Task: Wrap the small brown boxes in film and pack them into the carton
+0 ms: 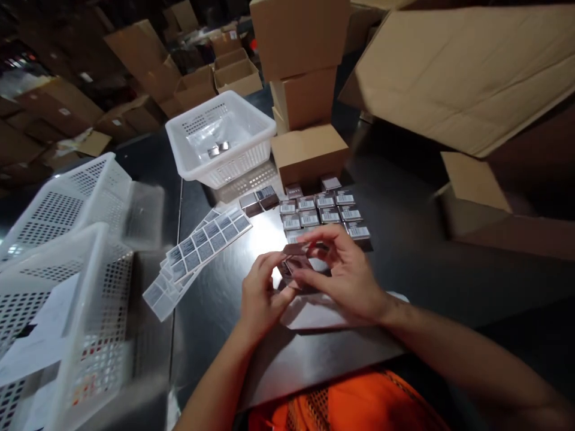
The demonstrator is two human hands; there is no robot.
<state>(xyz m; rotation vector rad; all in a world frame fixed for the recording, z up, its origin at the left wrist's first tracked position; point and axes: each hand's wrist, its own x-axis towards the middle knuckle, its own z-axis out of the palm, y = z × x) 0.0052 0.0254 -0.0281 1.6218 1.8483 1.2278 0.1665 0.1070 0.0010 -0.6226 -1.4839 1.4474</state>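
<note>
Between my two hands, above the near part of the metal table, is a small dark brownish box (295,268) with a flap raised at its top. My left hand (265,293) grips its left side with thumb and fingers. From the right, my right hand (345,269) pinches it, thumb on the near face and fingers at the flap. Beneath my hands lies a white sheet or bag (314,314). Just beyond stand rows of small labelled boxes (308,217). Sheets of printed stickers (209,245) are fanned out to the left.
A white basket (245,146) with a few small items stands at the back. More white baskets (101,239) line the left side. Cardboard boxes (309,102) are stacked behind the rows. A large open carton (476,221) is at the right.
</note>
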